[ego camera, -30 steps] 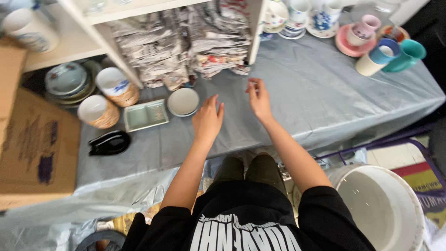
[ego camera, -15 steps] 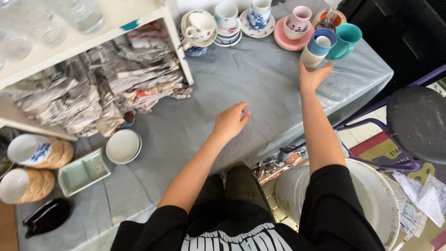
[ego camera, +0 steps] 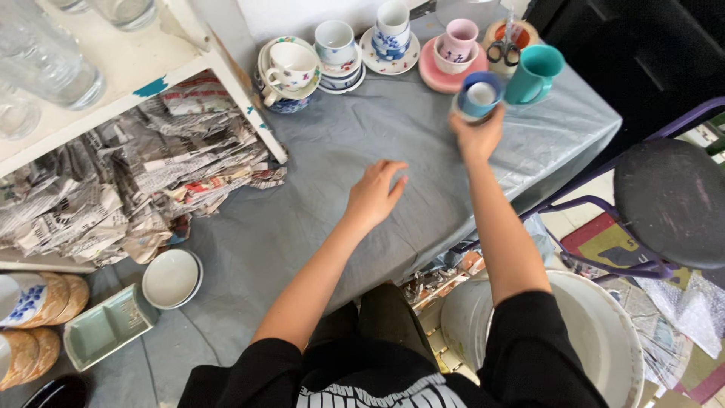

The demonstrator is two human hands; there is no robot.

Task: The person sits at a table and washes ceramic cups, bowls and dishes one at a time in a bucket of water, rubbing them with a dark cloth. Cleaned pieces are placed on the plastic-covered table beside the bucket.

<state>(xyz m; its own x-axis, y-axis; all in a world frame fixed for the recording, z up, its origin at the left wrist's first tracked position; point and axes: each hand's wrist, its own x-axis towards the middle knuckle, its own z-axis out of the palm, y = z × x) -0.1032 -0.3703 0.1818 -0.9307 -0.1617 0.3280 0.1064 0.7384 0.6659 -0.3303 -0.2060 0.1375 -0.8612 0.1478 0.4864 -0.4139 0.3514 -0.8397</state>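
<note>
Right hand [ego camera: 476, 136] is wrapped around a blue cup [ego camera: 479, 94], lifted near the teal mug [ego camera: 533, 73]; the left hand [ego camera: 375, 196] hovers loose over the tabletop [ego camera: 362, 151]. The grip seems shallow, so the cup could slip or clip the mug.

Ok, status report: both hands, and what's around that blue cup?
Right hand grips blue-rimmed ceramic cup, tilted above grey tablecloth. Left hand open, empty, over cloth. Teal mug close beside the cup; pink cup on pink saucer just behind.

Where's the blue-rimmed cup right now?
In the head view, upper right: the blue-rimmed cup is lifted in the right hand, just left of the teal mug, below the pink cup.
</note>
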